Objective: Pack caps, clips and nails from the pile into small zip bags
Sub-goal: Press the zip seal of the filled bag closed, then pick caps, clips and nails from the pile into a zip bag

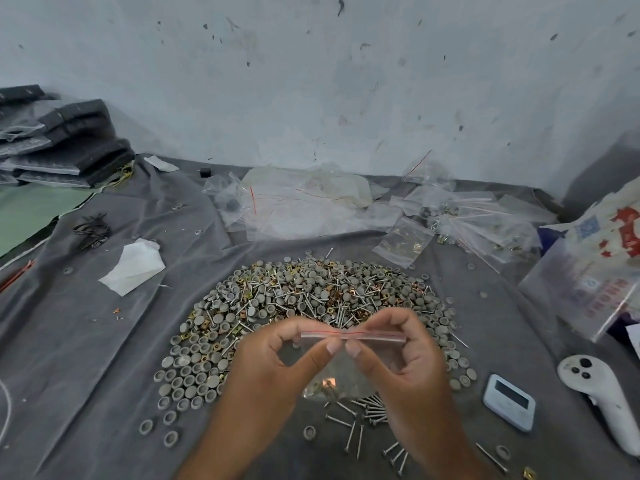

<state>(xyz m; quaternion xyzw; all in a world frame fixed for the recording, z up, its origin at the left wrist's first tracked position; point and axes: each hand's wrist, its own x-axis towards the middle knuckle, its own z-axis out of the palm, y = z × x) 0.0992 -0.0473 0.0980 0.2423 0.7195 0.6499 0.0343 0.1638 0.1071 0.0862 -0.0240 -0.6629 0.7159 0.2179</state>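
Note:
A small clear zip bag [332,372] with a red line along its top hangs between my hands above the near edge of the pile. My left hand [277,362] pinches the zip strip with thumb and fingers, and my right hand [405,362] pinches the same strip beside it. Small metal parts lie in the bottom of the bag. The pile [304,306] of grey round caps, brass clips and nails spreads over the grey cloth [104,358] behind my hands. Loose nails [367,414] lie just below the bag.
A heap of empty and filled zip bags [311,202] lies at the back and back right. A white tissue [133,265] lies left, dark foam stacks [62,140] far left. A white timer [509,401], a white controller [602,386] and a printed plastic bag [595,265] are on the right.

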